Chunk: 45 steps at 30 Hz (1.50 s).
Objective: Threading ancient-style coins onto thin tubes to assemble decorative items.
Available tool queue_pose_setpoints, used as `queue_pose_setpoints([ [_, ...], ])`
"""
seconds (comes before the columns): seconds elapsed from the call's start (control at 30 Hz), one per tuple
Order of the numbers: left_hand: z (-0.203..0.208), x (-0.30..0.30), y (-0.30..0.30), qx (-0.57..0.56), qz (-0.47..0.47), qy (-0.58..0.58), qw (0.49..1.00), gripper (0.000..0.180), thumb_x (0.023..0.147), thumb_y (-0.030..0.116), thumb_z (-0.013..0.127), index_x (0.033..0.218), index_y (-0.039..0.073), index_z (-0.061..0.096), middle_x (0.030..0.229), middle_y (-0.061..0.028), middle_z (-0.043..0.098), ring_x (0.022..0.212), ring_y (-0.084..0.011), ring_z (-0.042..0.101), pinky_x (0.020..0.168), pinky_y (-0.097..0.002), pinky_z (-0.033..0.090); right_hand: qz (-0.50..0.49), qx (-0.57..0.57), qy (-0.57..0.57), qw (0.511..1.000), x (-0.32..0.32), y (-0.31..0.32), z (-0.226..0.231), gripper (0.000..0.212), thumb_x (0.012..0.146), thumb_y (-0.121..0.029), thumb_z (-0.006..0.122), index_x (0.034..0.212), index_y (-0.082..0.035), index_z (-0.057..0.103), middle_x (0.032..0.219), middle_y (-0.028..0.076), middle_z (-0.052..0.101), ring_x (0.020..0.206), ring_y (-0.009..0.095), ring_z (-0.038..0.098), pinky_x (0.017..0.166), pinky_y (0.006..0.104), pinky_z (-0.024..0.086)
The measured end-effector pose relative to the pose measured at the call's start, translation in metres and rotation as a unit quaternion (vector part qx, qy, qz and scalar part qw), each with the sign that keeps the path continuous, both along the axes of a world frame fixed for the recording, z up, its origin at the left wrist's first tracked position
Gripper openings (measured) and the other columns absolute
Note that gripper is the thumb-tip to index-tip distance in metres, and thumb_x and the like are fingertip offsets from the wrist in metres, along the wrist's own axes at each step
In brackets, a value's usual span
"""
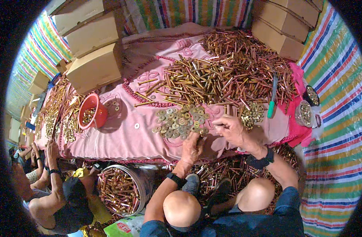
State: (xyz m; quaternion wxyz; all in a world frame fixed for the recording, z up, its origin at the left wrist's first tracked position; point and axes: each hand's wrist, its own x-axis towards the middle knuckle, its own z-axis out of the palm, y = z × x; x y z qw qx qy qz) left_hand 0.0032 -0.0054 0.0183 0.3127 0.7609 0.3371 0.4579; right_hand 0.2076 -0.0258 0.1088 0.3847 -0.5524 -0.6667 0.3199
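Observation:
My left hand (192, 147) rests at the near edge of a spread of flat round washers (180, 121), its fingers curled together; what they hold, if anything, is hidden. To its right, my right hand (233, 131) is raised just above the cloth with thumb and fingers pinched together. Whatever lies in that pinch is too small to make out. Just beyond the right hand sits a small heap of brassy nuts (252, 114). A large pile of long brass-coloured bolts (224, 77) covers the pink cloth (113, 140) behind the washers.
A red bucket (104, 112) stands at left, near stacked cardboard boxes (94, 67). A green-handled tool (271, 110) lies by the bolts; a bag of small parts (304, 112) is farther right. Below are a bolt-filled pail (143, 185) and a person (50, 201) working at left.

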Motion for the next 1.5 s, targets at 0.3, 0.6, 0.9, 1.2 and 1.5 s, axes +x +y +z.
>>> queue_pose_setpoints([
  [0.3,-0.008,-0.006,0.002,-0.004,-0.013,-0.004,1.000,0.019,0.082,0.003,0.067,0.099,0.004,0.058,0.085,-0.0182,0.055,0.080,-0.0423,0.058,0.067,-0.0476,0.047,0.031,-0.022,0.042,0.998,-0.042,0.003,0.005,0.020,0.089,-0.002,0.066,0.109,0.000,0.070,0.099,0.009,0.068,0.095,0.019,0.065,0.084,0.0309,0.052],
  [0.6,-0.005,-0.007,0.002,-0.024,-0.037,-0.002,0.999,0.022,0.080,0.002,0.066,0.100,0.004,0.058,0.086,-0.0185,0.055,0.081,-0.0434,0.057,0.067,-0.0480,0.047,0.083,0.178,-0.052,0.979,-0.042,-0.003,0.010,0.017,0.083,0.002,0.069,0.100,0.000,0.069,0.104,0.012,0.068,0.096,0.024,0.068,0.088,0.0349,0.055],
  [0.9,-0.010,-0.011,0.003,-0.017,-0.029,0.015,0.999,0.023,0.078,0.001,0.067,0.098,0.004,0.056,0.087,-0.0186,0.054,0.081,-0.0438,0.057,0.067,-0.0493,0.047,0.044,0.065,-0.052,0.996,-0.045,0.001,0.013,0.022,0.082,-0.005,0.076,0.100,0.000,0.065,0.094,0.012,0.066,0.085,0.026,0.067,0.075,0.0348,0.054],
  [1.2,-0.008,-0.007,0.004,-0.004,-0.039,0.018,0.999,0.025,0.077,0.002,0.067,0.100,0.006,0.057,0.088,-0.0191,0.054,0.082,-0.0436,0.058,0.067,-0.0490,0.047,0.085,0.181,-0.144,0.969,-0.037,-0.001,0.012,0.028,0.082,-0.016,0.081,0.101,0.000,0.069,0.092,0.013,0.066,0.080,0.023,0.066,0.067,0.0374,0.052],
  [1.5,-0.004,-0.005,0.002,0.008,-0.022,0.008,1.000,0.025,0.075,0.000,0.065,0.099,0.005,0.057,0.087,-0.0185,0.054,0.081,-0.0434,0.057,0.067,-0.0488,0.047,0.031,0.106,-0.078,0.991,-0.044,-0.002,0.009,0.023,0.084,-0.018,0.079,0.093,-0.001,0.067,0.089,0.012,0.064,0.079,0.028,0.065,0.067,0.0373,0.053],
])
